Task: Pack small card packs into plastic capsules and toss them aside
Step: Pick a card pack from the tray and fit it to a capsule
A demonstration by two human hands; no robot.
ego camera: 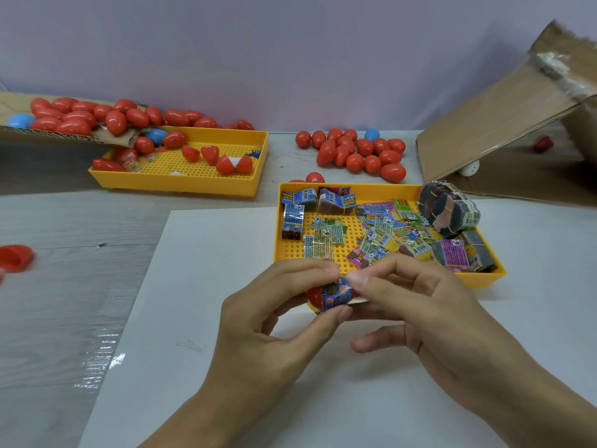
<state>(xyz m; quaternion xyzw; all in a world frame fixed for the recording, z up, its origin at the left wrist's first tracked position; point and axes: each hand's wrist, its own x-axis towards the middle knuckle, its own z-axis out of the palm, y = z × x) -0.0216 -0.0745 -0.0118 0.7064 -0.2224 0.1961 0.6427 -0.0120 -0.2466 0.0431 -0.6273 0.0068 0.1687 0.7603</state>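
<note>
My left hand (271, 321) pinches a red capsule half (314, 294) with a small blue card pack (336, 294) sticking out of it. My right hand (416, 305) meets it from the right, thumb and forefinger touching the pack's end. Both hands hover over the white sheet (200, 286), just in front of the near yellow tray (484, 279), which holds several loose and bundled card packs (387, 234). The pack's far end is hidden by my fingers.
A second yellow tray (181, 182) at the back left holds open red capsule halves. Closed red and blue capsules (358, 150) lie in a pile behind the near tray and on cardboard (64, 114) at far left. A tilted cardboard box (504, 124) stands right. One red half (14, 257) lies left.
</note>
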